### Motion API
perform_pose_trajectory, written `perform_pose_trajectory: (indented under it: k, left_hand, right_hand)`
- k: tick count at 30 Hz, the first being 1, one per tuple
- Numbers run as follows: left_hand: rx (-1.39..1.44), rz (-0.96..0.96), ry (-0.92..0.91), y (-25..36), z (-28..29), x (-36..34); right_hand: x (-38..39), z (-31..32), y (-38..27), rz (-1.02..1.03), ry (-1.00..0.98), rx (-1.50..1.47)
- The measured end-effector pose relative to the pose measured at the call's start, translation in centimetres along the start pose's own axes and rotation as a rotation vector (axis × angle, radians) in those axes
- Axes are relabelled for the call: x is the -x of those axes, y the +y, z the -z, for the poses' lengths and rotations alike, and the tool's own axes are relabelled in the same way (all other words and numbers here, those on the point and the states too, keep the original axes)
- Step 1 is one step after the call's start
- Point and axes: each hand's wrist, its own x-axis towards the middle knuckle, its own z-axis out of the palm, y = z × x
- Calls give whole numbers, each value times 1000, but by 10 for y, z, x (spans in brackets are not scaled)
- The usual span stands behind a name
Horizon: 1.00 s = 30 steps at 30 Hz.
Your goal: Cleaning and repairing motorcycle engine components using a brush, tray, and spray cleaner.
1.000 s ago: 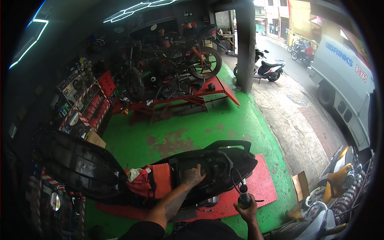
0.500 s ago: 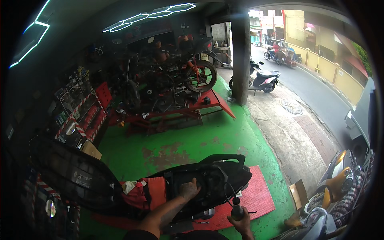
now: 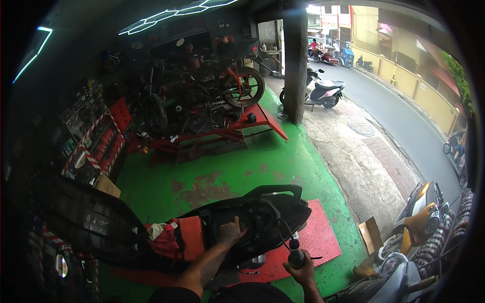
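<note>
A black scooter (image 3: 262,194) stands before me on a red ramp plate, its seat (image 3: 91,219) tipped up to the left. My left hand (image 3: 231,233) rests on or just above the opened middle of the body, with a finger and the thumb stretched apart and nothing visible in it. My right hand (image 3: 302,271) wraps around a dark bottle-like cylinder (image 3: 296,257) with a black top, beside the scooter's tail. A thin black hose or cable (image 3: 281,230) loops up from near its top to the tail. Red cloth (image 3: 164,241) lies over the scooter's front part.
Farther back, a stripped motorcycle (image 3: 242,88) stands on a red lift (image 3: 212,134). Shelves with striped edging (image 3: 101,141) line the left. To the right are an open carton (image 3: 370,235), scooter panels (image 3: 419,222) and coil springs (image 3: 439,232). A parked scooter (image 3: 323,93) stands beyond the pillar (image 3: 294,65).
The whole view has shifted slightly, so things sit farther left and higher. Both hands keep nearly the same places on the scooter and the bottle. Street traffic has moved.
</note>
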Motion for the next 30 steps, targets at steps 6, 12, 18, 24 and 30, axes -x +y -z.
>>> perform_pose_trajectory:
  k: [6,12,18,24,30]
  left_hand:
    - [0,-356,39,-32,0,-12]
    - [-30,-908,-122,-69,6,-56]
    - [-10,-282,-104,-25,16,-15]
    - [22,-376,-190,-39,19,-11]
    - [256,-120,20,-36,42,45]
  right_hand:
    - [-1,4,-1,-12,-72,-14]
    - [4,5,-9,-13,-31,-14]
    - [13,4,-12,-54,-27,11]
    - [7,-3,-1,26,-61,10]
    - [-5,-22,4,41,-147,-54]
